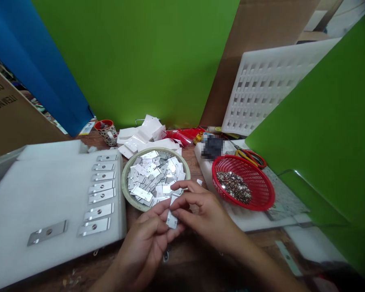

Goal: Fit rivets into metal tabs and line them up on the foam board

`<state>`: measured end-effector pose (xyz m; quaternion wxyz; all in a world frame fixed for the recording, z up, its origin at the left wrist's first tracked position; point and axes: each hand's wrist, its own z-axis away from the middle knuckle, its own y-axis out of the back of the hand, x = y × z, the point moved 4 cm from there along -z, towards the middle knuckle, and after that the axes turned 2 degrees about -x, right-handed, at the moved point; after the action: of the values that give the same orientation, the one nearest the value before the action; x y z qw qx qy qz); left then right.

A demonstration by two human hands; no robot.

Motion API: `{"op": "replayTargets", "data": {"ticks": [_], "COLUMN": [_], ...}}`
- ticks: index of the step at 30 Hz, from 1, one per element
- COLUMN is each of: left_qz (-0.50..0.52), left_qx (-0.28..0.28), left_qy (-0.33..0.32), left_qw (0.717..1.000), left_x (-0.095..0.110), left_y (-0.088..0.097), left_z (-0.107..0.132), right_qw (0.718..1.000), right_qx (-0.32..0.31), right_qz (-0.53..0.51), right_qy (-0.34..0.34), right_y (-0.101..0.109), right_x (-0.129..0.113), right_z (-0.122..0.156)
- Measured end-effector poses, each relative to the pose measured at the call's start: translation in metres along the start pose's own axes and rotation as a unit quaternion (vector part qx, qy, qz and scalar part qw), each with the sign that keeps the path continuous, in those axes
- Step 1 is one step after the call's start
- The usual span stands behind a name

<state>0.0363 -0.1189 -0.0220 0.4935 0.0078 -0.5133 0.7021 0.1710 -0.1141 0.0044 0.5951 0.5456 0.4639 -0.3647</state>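
Between my two hands is a small flat silver metal plate (172, 221), tilted with its near end toward me. My left hand (152, 235) grips it from below and the left, fingers curled under it. The thumb and fingers of my right hand (197, 207) pinch its upper part. Just beyond my hands stands a round pale basin (125, 190) heaped with similar metal plates (142, 192). To the right, a red plastic basket (266, 190) contains many small shiny metal pieces (234, 186).
Several plates (101, 186) lie in a column on a white foam block (57, 174) at left, with one larger-looking plate (48, 232) apart. Behind are a patterned mug (109, 136), white packets (146, 134) and red-and-yellow-handled scissors (252, 158). Green panels (140, 61) border the table.
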Motion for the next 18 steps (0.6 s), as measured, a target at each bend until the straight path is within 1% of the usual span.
{"op": "replayTargets", "data": {"ticks": [2,7,10,18], "left_qz": [0.005,0.018,0.026,0.025], "left_qx": [-0.001,-0.008,-0.016,0.027], "left_qy": [0.002,0.008,0.003,-0.037], "left_qw": [1.0,1.0,1.0,0.999], "left_x": [0.001,0.003,0.003,-0.002], "left_y": [0.001,0.006,0.008,0.009], "left_z": [0.001,0.0,-0.002,-0.008], "right_qw": [1.0,0.998,0.998,0.997], "right_qx": [0.005,0.018,0.015,0.025], "right_qz": [-0.012,-0.055,-0.054,-0.061], "right_qy": [-0.013,-0.039,-0.042,-0.039], "right_y": [0.0,0.01,0.011,0.009], "right_x": [0.002,0.002,0.001,0.003], "right_z": [-0.005,-0.008,-0.007,-0.014]}}
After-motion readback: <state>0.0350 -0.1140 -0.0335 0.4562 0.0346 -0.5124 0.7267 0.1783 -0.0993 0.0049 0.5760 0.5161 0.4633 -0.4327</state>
